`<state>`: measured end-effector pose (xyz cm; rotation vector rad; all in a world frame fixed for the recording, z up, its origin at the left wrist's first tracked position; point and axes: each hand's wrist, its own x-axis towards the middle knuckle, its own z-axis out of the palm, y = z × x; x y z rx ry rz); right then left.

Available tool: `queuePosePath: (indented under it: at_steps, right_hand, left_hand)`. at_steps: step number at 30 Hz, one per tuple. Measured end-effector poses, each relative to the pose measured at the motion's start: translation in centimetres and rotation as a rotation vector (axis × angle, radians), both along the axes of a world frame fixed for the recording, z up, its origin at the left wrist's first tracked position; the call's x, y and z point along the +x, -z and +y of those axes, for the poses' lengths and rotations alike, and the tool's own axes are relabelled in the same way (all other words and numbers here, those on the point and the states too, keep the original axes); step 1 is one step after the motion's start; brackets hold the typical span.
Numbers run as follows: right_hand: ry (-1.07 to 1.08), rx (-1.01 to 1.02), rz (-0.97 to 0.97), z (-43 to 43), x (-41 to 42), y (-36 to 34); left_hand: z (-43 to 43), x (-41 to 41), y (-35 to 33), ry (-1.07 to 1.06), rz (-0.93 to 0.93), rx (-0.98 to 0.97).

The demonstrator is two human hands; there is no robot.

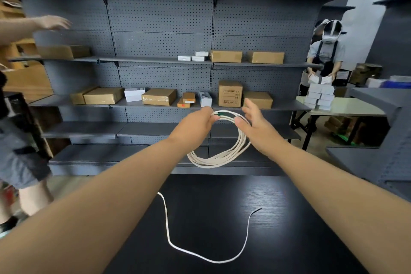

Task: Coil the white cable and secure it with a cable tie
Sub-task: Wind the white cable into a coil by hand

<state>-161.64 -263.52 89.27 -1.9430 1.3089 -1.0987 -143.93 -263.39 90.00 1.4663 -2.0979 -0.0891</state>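
Head view, left hand (195, 124) pinching coiled white cable (222, 159), right hand (255, 128) grip spread wide, thumb against it

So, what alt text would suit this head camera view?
A person's left hand holds up a coiled white cable, gripping it near a green tie at its top, with the open right hand close beside it. Below, a loose white cord lies on a black table; grey shelves with cardboard boxes stand behind.
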Motion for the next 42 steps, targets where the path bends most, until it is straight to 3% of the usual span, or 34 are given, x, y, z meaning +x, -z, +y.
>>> queuePosePath:
  at_steps: [4,16,22,30,38,42]
  right_hand:
    - [-0.098,0.034,0.219,0.5,0.4,-1.0]
    - [-0.005,-0.104,0.371,0.9,0.9,0.0]
    - [0.066,-0.150,0.320,0.6,0.7,0.0]
    - [0.176,-0.193,0.191,0.2,-0.9,-0.9]
    - [0.327,-0.254,-0.040,0.1,-0.8,-0.4]
    - [0.401,-0.230,-0.183,0.3,-0.2,0.1]
  left_hand:
    - [0.3,-0.2,-0.1,0.043,-0.098,0.016]
    - [0.4,-0.2,0.5,0.159,-0.098,0.081]
    - [0.3,0.4,1.2,0.203,0.215,0.220]
    - [-0.1,2.6,2.9,0.146,0.480,0.419]
    - [0.1,0.7,4.6,0.106,0.745,0.306]
    - [0.5,-1.3,4.9,0.045,0.988,0.279]
